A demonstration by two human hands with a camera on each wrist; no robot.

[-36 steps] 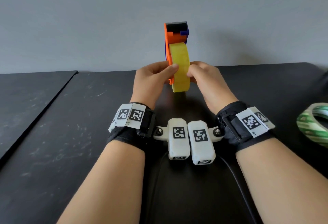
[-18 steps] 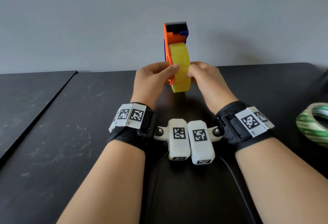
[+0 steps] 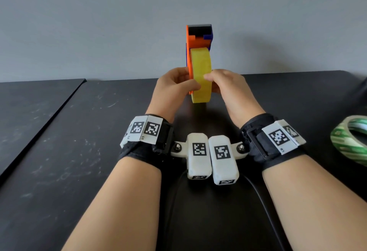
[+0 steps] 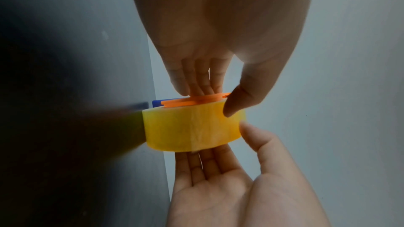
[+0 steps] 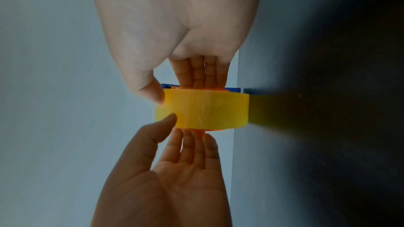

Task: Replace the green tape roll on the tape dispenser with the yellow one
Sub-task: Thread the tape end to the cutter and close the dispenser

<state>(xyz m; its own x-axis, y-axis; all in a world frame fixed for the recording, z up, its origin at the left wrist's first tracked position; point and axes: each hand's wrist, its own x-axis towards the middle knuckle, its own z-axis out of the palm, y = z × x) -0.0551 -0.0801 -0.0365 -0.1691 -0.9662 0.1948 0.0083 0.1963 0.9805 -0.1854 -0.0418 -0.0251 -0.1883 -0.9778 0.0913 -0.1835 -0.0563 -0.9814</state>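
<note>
The orange and blue tape dispenser (image 3: 198,39) stands upright in the air over the black table (image 3: 79,151), cutter end up. The yellow tape roll (image 3: 200,65) sits against its orange side plate (image 4: 196,100). My left hand (image 3: 174,85) holds the plate side with straight fingers (image 4: 203,78) and lays its thumb on the roll's tread. My right hand (image 3: 224,85) presses its fingers (image 5: 196,73) on the roll's other face, thumb on the tread too. The green tape roll (image 3: 349,139) lies apart at the table's right edge.
A second dark tabletop (image 3: 29,101) adjoins on the left across a seam. A grey wall (image 3: 119,22) rises right behind the table. A black cable (image 3: 258,191) runs between my forearms toward me.
My left thumb has slid lower down the yellow roll's tread and my right thumb has come further across it. The dispenser has barely moved.
</note>
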